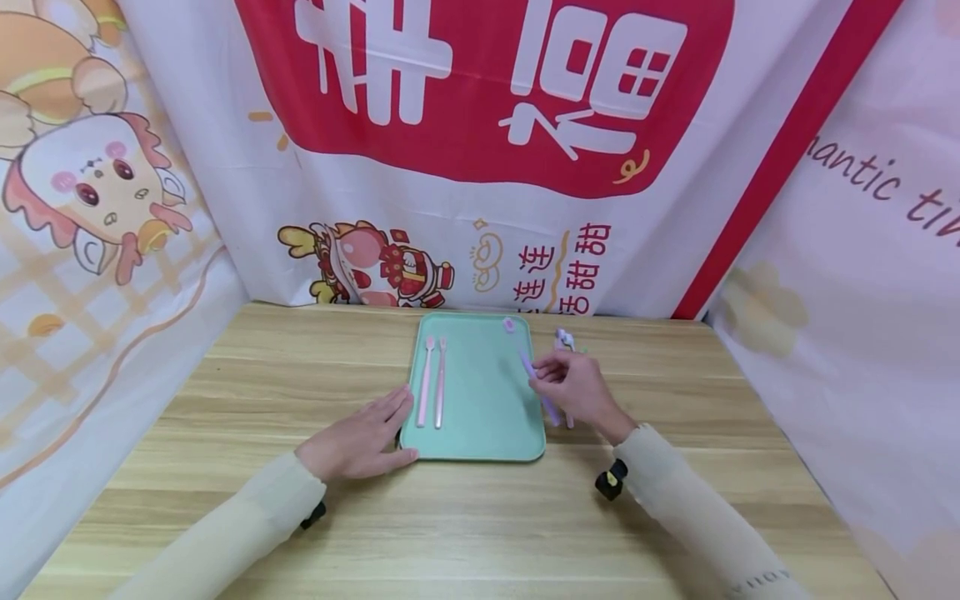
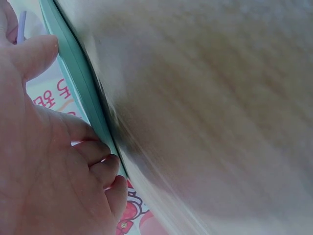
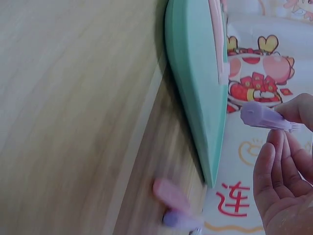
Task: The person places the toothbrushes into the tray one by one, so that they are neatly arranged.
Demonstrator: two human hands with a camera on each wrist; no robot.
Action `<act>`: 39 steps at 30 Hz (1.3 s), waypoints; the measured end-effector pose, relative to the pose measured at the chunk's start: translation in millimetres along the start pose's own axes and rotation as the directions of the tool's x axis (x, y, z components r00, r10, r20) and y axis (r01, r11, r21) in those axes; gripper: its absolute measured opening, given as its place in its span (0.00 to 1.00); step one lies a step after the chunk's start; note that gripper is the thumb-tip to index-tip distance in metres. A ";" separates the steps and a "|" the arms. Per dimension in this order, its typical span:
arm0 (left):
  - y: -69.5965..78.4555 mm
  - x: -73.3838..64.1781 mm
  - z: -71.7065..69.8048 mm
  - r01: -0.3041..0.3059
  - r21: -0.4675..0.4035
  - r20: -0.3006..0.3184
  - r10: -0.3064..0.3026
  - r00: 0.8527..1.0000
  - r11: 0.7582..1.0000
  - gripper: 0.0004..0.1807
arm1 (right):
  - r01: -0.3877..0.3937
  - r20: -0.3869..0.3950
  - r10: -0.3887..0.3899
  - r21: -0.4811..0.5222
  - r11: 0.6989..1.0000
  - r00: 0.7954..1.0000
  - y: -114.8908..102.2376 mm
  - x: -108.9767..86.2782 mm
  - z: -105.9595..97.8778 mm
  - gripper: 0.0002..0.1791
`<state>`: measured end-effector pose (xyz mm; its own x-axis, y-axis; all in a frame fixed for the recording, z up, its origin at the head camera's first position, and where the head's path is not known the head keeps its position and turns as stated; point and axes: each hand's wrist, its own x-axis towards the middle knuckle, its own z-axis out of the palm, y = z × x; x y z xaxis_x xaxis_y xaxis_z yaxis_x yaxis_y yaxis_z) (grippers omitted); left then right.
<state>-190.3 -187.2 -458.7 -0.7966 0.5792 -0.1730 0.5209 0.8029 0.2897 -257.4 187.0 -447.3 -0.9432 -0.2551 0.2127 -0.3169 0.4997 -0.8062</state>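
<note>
A purple toothbrush point(image 1: 527, 367) is pinched between the thumb and fingers of my right hand point(image 1: 576, 385), tilted over the right edge of a mint-green tray point(image 1: 480, 457). Its pale head points toward the far side, and in the right wrist view its handle end faces the camera. Two pink toothbrushes point(image 1: 440, 383) lie side by side in the tray's left part, heads away from me. Flat against the tray's left rim, my left hand point(image 1: 363, 437) rests with fingers extended and its thumb at the near left corner.
Right of the tray, partly hidden under my right hand, more toothbrushes lie on the wooden table point(image 1: 480, 533); a pink handle point(image 3: 171, 196) and a purple handle point(image 3: 180, 220) show in the right wrist view. Printed cloth point(image 1: 465, 233) hangs behind and along both sides.
</note>
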 end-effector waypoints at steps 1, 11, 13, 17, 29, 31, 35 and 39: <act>0.1 0.1 -0.2 0.003 0.006 0.002 -0.003 1.000 1.000 0.50 | 0.007 0.001 -0.007 0.001 1.000 1.000 -1.4 1.3 3.4 0.10; -2.5 0.8 1.6 0.010 0.004 -0.002 -0.010 1.000 1.000 0.50 | 0.038 -0.006 -0.039 -0.004 0.999 0.999 -18.3 12.5 34.2 0.09; -3.1 0.8 1.9 0.010 0.004 -0.003 -0.010 1.000 1.000 0.50 | 0.025 -0.008 -0.024 0.013 1.000 1.000 -21.7 14.4 38.9 0.10; -3.0 0.8 1.5 0.012 -0.006 -0.004 -0.012 1.000 1.000 0.50 | -0.010 -0.022 0.011 0.029 1.000 1.000 -27.5 18.8 48.7 0.10; -3.0 0.4 0.8 0.014 -0.009 -0.001 -0.014 1.000 1.000 0.50 | -0.027 -0.051 0.031 0.084 0.996 0.998 -36.5 27.9 81.0 0.09; -3.2 0.5 1.2 0.013 -0.010 -0.002 -0.013 1.000 1.000 0.50 | -0.030 -0.053 0.035 0.090 0.995 0.998 -36.6 28.1 86.5 0.09; -3.4 0.4 1.7 0.016 -0.015 -0.004 -0.016 1.000 1.000 0.50 | -0.060 -0.060 0.067 0.114 0.992 0.996 -38.6 28.6 96.3 0.10; -2.9 -0.2 1.5 0.015 -0.019 -0.009 -0.015 1.000 1.000 0.51 | -0.111 -0.082 0.120 0.110 0.988 0.989 -42.7 30.8 104.9 0.11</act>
<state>-191.2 -189.4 -460.9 -0.8068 0.5661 -0.1691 0.5032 0.8084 0.3054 -262.5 71.1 -464.3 -0.9794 -0.1248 0.1586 -0.1975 0.4309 -0.8805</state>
